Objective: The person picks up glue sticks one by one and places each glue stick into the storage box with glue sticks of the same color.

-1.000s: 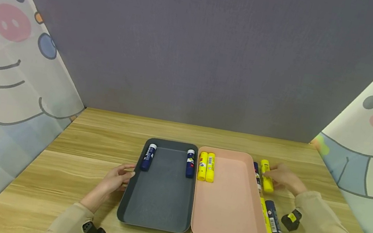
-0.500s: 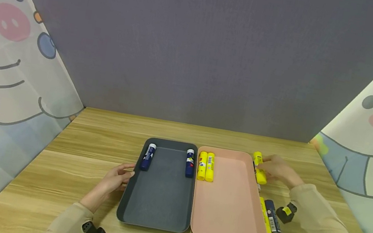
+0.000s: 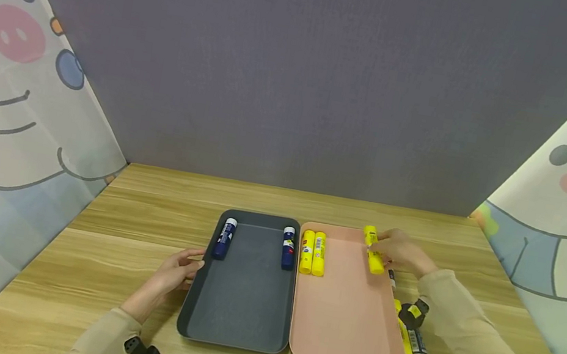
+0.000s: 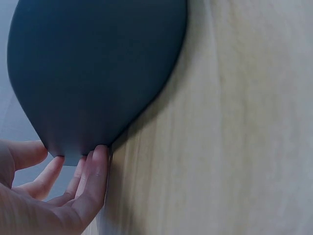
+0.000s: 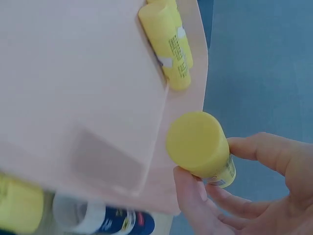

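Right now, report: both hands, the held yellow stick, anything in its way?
Right hand pinching yellow stick above pink tray. Left hand touching dark tray's side. Nothing seen between stick and pink tray.

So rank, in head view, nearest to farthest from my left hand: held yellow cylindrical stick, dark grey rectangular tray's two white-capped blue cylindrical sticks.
1. Left blue stick, in grey tray.
2. Right blue stick, same tray.
3. Yellow stick, in right hand.

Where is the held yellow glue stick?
In the head view, the right hand holds the glue stick above the pink tray, near its far right corner.
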Demonstrator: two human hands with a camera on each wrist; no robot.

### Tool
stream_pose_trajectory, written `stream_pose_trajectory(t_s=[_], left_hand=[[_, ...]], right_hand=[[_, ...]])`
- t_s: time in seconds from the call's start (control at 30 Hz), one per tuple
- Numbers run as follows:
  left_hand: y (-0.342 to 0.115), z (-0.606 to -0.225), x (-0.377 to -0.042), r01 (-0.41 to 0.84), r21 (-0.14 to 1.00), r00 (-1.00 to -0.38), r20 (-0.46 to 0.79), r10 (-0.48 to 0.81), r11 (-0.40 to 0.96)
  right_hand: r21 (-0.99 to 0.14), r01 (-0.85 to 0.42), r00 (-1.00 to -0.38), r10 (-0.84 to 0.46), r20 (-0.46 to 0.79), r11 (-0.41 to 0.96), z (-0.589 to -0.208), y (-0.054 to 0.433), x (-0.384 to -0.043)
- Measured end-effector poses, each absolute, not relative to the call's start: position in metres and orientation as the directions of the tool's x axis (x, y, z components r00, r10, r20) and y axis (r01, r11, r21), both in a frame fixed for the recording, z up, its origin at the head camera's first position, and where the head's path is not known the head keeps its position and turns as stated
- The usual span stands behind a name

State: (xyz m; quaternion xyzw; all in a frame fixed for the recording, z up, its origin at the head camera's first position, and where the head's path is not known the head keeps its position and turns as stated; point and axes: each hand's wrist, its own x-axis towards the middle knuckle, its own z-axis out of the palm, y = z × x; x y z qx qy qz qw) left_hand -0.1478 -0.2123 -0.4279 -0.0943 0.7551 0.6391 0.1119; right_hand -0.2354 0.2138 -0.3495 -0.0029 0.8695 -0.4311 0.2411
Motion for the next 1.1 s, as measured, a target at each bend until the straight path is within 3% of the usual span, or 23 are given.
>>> stream_pose_trajectory(t_s=[0.23,0.53,0.8,1.1], left_hand=[[-0.211,-0.426,-0.147,-0.295,0.942,-0.955,-0.295,-0.025,0.162],[-0.218,-0.442,-0.153,-0.292,0.953,-0.956,-0.292,-0.014,0.081],[-0.213,-0.429,-0.147,-0.272,0.953,-0.961,-0.276,0.011,0.134],[-0.213,-0.428,-0.147,-0.262,0.955,-0.964,-0.267,0.016,0.137]], right_hand=[[-0.723,0.159,-0.892,-0.216,-0.397,0.673,-0.353,0.198,-0.238],[-0.734,0.191,-0.889,-0.202,-0.411,0.651,-0.360,0.184,-0.243],[-0.719,0.189,-0.892,-0.189,-0.411,0.669,-0.367,0.171,-0.244],[-0.640,0.179,-0.929,-0.087,-0.361,0.747,-0.375,0.160,-0.245]])
